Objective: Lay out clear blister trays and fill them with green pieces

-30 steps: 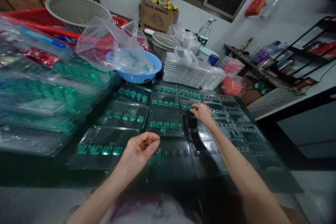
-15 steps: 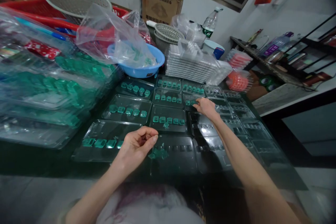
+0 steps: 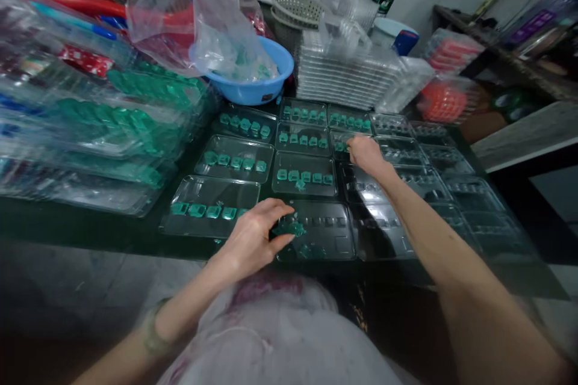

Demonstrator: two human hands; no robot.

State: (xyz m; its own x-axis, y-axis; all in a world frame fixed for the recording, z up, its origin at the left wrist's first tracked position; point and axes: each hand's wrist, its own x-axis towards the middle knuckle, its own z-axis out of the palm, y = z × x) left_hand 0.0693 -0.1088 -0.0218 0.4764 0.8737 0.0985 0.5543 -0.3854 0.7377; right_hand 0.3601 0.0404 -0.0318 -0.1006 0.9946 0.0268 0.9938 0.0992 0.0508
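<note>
My left hand is curled around a clump of small translucent green plastic pieces, thumb and fingertips at its edges. The clump is over a clear plastic tray with a row of small wells, and more green shows just below it. Farther off, my right hand reaches into another clear tray, its fingertips closed at a small green piece beside others in the row. The fingers partly hide what they hold. Trays to the left and behind, such as one tray, carry rows of green pieces.
Clear trays with see-through wells lie to the right. Behind the trays are a blue basin with a plastic bag and a stack of clear trays. Packed trays in plastic are piled at the left.
My left hand has gone from a closed pinch beside the green clump to fingers spread around it. My right hand stays at the same tray. The view has tilted down.
</note>
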